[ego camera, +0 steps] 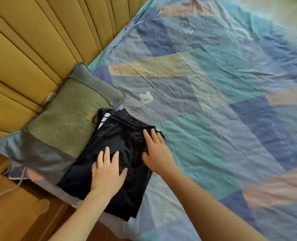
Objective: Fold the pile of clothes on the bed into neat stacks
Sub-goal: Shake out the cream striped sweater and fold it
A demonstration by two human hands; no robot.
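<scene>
Pressing down on a folded pair of dark shorts (pixel 120 150), both hands lie flat with fingers straight and spread, grasping nothing. In the head view, the left hand (pixel 107 173) rests on the nearer half of the garment, and the right hand (pixel 155 152) sits just beside it, over the edge below the gathered waistband (pixel 126 120). Under the shorts, beyond the left fingertips, a white-edged dark garment (pixel 103 119) peeks out, so this looks like the top of a stack. To the left of the left hand lies a green and grey pillow (pixel 60 126), touching the stack; right of the right hand spreads the patchwork bedsheet (pixel 213 101). The step appears to be smoothing the finished fold. No unfolded pile shows here, so the next move likely calls for lifting both palms away without dragging the fabric.
</scene>
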